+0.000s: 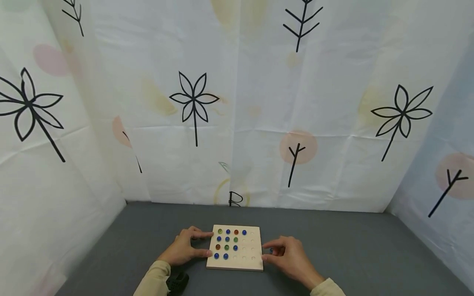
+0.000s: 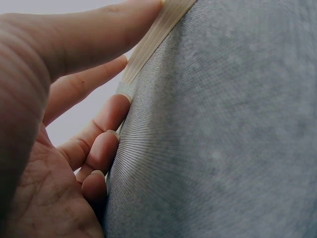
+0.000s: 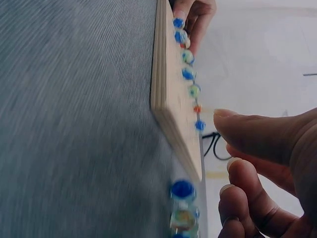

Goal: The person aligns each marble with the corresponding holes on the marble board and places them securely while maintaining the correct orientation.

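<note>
A light wooden board (image 1: 248,264) with rows of shallow round hollows lies flat on the grey table. Several glass marbles (image 1: 227,239), blue, green and red-orange, sit in its left and middle hollows; hollows at the right and front right are bare. My left hand (image 1: 185,246) rests its thumb and index finger against the board's left edge, the other fingers loosely bent on the table. Beside the right edge is my right hand (image 1: 290,259), thumb and index apart, with nothing visible between them in the right wrist view. Loose marbles (image 3: 183,191) lie by it, mostly hidden in the head view.
The grey table (image 1: 333,246) runs back to a white patterned cloth (image 1: 259,102) hung behind it and at both sides. A dark object (image 1: 177,283), perhaps a strap or band, is by my left wrist.
</note>
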Demonstrator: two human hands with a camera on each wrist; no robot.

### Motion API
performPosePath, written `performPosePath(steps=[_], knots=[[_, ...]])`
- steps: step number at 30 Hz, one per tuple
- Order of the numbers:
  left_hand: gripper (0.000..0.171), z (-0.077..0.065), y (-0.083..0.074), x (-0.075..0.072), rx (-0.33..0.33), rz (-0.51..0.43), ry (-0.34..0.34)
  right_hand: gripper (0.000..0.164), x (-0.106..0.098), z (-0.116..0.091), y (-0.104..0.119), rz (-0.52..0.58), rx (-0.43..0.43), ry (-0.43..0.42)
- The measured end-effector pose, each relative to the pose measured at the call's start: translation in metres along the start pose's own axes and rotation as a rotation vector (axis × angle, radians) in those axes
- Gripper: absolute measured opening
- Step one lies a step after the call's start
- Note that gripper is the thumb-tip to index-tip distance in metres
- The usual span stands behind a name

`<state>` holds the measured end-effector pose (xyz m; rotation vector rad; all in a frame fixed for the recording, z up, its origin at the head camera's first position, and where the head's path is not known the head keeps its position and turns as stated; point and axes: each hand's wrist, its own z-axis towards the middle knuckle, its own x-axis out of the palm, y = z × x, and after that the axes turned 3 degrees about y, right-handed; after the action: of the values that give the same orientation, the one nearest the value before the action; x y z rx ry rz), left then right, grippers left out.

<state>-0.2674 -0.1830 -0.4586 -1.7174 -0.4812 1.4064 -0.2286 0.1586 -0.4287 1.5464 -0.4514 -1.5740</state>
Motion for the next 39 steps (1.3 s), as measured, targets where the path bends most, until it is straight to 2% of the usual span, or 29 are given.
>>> performPosePath(steps=[22, 39], knots=[[0.057, 0.001, 0.002, 0.0, 0.0, 0.01, 0.0, 0.023, -0.036, -0.02, -0.035, -0.018, 0.064, -0.022], [0.056, 0.0, 0.002, 0.001, 0.007, -0.007, 0.006, 0.024, -0.034, -0.022, -0.047, -0.037, 0.102, 0.02]])
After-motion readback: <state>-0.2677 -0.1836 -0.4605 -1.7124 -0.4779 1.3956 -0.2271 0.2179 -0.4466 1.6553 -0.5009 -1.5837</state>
